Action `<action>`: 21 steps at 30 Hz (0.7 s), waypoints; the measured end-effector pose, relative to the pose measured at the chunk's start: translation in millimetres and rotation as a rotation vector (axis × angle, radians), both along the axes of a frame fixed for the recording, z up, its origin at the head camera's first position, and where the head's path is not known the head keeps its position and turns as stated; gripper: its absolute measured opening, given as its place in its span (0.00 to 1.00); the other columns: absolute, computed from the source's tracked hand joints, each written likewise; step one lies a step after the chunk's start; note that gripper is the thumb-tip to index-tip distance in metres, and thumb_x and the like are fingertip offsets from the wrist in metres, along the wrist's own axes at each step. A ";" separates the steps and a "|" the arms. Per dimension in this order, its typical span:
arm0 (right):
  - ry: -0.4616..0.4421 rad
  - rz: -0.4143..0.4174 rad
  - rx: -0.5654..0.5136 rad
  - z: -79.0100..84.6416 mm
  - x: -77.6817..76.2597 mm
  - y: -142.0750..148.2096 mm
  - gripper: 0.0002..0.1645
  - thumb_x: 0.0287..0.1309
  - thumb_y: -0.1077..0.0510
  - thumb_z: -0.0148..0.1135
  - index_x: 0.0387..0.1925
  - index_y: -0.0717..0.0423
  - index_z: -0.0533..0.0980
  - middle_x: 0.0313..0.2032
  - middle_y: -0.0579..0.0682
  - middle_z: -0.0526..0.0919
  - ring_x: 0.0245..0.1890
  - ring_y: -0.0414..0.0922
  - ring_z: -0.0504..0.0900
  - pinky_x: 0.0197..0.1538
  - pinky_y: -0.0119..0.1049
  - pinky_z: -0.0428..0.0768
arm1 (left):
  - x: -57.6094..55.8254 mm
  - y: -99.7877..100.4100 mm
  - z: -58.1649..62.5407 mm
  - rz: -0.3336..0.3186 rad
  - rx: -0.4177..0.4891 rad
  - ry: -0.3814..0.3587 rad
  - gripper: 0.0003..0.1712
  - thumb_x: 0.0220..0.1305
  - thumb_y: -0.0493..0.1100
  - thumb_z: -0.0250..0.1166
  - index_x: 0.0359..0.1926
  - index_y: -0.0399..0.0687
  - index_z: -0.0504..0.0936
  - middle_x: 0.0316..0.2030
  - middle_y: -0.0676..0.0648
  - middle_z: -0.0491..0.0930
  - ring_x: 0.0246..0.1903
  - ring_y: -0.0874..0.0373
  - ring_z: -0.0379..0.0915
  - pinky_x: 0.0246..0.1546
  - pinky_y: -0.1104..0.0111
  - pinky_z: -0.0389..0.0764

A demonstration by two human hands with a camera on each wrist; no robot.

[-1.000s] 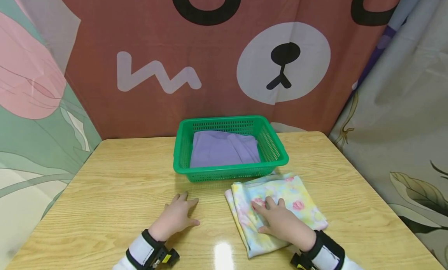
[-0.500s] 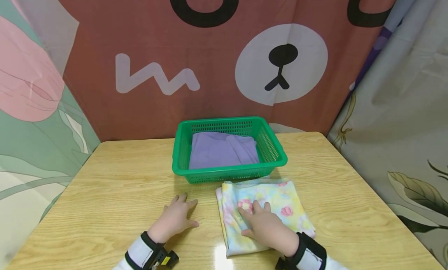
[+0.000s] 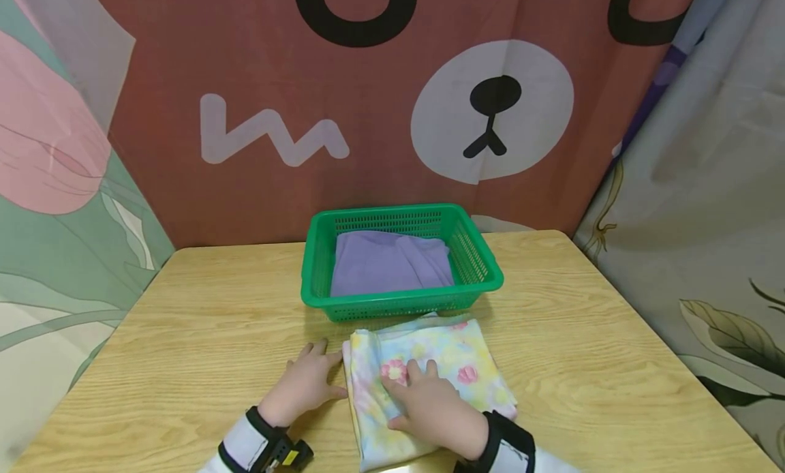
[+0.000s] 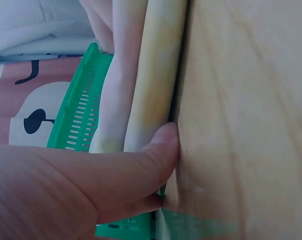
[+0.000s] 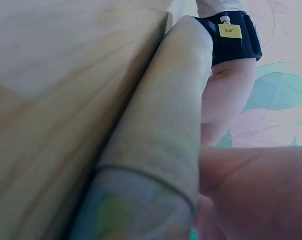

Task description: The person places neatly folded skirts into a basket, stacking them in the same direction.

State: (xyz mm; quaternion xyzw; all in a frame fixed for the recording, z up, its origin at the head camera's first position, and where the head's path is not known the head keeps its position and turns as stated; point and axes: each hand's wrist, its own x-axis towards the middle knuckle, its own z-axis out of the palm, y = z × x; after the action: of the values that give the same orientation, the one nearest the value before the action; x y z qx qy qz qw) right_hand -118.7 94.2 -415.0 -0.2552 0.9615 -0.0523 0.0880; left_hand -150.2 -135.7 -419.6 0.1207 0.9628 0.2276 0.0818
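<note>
A folded pastel cloth (image 3: 441, 350) with pink flowers lies on the table in front of the basket. My right hand (image 3: 432, 408) rests flat on top of it, fingers spread. At the cloth's left edge, my left hand (image 3: 306, 381) lies on the table with its thumb and fingertips right at the fold. In the left wrist view, the left thumb (image 4: 160, 145) meets the end of the cloth's rolled layers (image 4: 153, 95). The right wrist view shows the thick folded edge of the cloth (image 5: 160, 110) beside the right hand (image 5: 255, 190).
Behind the cloth stands a green plastic basket (image 3: 401, 300) holding a folded purple cloth (image 3: 389, 262). The wooden table (image 3: 202, 323) reaches back to a printed bear curtain (image 3: 276, 200), with a grey curtain (image 3: 693, 221) along the right side.
My right hand has slid the folded flowered cloth leftwards across the table until its edge reached my left hand. The left hand has stayed in place.
</note>
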 end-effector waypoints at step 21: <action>-0.233 0.099 -0.241 23.4 -18.1 27.3 0.32 0.71 0.43 0.64 0.71 0.48 0.75 0.57 0.55 0.81 0.49 0.53 0.81 0.44 0.44 0.83 | -1.5 -1.9 -3.9 -0.019 0.010 0.011 0.41 0.53 0.44 0.82 0.68 0.40 0.79 0.68 0.20 0.68 0.67 0.14 0.60 0.55 0.16 0.62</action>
State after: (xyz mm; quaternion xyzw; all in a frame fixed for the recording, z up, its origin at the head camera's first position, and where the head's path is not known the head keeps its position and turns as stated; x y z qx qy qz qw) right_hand -136.8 121.5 -391.7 -0.3031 0.9178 -0.1922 0.1701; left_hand -151.6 -137.5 -423.5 0.1315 0.9609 0.2309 0.0780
